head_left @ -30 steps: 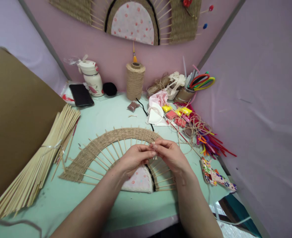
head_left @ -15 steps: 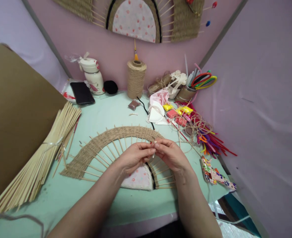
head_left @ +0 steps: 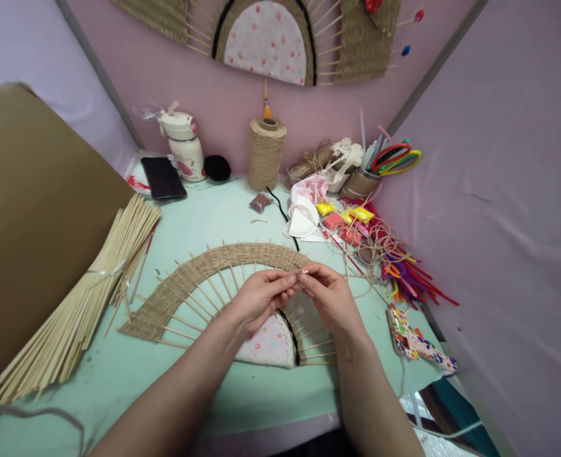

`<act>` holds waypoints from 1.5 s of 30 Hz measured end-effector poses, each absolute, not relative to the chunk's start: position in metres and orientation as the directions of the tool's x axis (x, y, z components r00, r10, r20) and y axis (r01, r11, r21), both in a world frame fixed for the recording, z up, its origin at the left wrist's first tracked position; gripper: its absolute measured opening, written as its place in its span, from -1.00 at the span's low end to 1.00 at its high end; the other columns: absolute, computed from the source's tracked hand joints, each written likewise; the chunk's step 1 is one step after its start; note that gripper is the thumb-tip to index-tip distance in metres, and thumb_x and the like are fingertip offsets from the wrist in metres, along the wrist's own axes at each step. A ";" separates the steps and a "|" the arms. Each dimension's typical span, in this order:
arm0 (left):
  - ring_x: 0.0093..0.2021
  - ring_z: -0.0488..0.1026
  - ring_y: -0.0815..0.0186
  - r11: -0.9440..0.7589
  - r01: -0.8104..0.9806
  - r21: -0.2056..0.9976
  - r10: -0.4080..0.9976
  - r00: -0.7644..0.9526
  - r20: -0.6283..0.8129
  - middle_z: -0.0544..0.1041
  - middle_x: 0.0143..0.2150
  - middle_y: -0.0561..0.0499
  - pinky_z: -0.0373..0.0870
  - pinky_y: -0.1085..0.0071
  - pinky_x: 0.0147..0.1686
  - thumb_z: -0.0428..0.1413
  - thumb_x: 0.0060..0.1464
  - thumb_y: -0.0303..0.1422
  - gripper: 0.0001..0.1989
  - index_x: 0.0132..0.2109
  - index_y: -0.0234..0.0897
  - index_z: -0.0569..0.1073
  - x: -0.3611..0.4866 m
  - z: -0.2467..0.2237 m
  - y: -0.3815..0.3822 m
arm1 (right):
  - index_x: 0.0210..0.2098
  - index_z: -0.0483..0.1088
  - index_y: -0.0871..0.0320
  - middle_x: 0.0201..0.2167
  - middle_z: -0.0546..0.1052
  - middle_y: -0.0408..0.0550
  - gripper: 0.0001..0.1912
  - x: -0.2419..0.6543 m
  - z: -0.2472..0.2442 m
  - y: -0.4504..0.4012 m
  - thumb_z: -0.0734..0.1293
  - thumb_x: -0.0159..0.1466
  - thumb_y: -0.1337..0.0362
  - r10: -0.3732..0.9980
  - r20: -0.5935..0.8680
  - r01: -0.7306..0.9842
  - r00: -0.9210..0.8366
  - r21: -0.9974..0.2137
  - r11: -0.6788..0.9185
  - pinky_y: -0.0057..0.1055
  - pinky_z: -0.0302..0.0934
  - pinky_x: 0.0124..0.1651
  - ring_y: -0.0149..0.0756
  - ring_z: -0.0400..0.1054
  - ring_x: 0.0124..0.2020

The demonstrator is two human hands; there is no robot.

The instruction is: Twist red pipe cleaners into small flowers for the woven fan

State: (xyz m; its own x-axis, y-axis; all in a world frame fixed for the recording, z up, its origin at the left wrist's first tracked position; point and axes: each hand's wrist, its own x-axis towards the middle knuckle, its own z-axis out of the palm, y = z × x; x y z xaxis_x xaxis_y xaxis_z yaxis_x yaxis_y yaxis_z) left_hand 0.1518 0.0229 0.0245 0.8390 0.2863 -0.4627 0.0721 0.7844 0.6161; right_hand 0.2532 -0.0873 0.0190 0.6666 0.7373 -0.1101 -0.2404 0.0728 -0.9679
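My left hand (head_left: 270, 296) and my right hand (head_left: 327, 294) meet fingertip to fingertip. Both are closed in a pinch around a tiny whitish piece (head_left: 302, 273), mostly hidden and too small to name. Below them on the table lies a fan-shaped weaving (head_left: 233, 255) of twine over thin wooden sticks. At its base is a half-round of white cloth with pink spots (head_left: 267, 346), edged by a black cord (head_left: 290, 330). My hands and forearms cover part of the weaving's middle and right side.
A bundle of wooden sticks (head_left: 80, 301) leans by a brown board (head_left: 37, 190) at left. Behind stand a phone (head_left: 163, 178), a bottle (head_left: 186, 152) and a twine spool (head_left: 266, 155). Pipe cleaners (head_left: 416, 279), clay packets (head_left: 349, 236), a scissors cup (head_left: 360, 183) and a patterned glue gun (head_left: 416, 343) lie right.
My fingertips have drawn closer around the small piece, so less of it shows. The whole view has shifted slightly; the things on the table stay in place.
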 end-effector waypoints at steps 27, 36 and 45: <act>-0.57 0.37 0.58 0.995 -0.005 0.104 0.063 0.821 -0.567 0.42 -0.48 -0.04 0.32 0.78 -0.62 -0.01 0.17 -0.63 -0.82 -0.36 -0.52 0.44 0.156 0.030 0.029 | -0.32 0.53 0.03 -0.32 0.48 -0.10 -0.88 0.249 0.024 -0.086 0.45 0.11 0.28 0.727 0.156 0.072 0.669 -0.987 0.145 -0.31 0.26 -0.11 -0.27 0.36 -0.22; -0.54 0.38 0.57 0.960 -0.034 0.277 0.186 0.818 -0.545 0.44 -0.49 -0.03 0.36 0.77 -0.57 0.07 0.09 -0.65 -0.85 -0.41 -0.50 0.48 0.156 0.025 0.026 | -0.40 0.50 0.05 -0.40 0.47 -0.11 -0.97 0.245 0.025 -0.084 0.40 0.17 0.27 0.679 0.241 0.244 0.694 -0.965 0.094 -0.32 0.22 -0.18 -0.28 0.34 -0.29; -0.50 0.35 0.56 0.786 -0.043 0.617 0.373 0.828 -0.418 0.48 -0.47 0.00 0.29 0.67 -0.50 0.29 -0.10 -0.45 -0.86 -0.41 -0.47 0.51 0.154 0.024 0.020 | -0.39 0.43 0.08 -0.39 0.44 -0.12 -0.93 0.247 0.017 -0.084 0.35 0.21 0.25 0.634 0.191 0.216 0.749 -0.976 0.039 -0.36 0.19 -0.20 -0.32 0.30 -0.31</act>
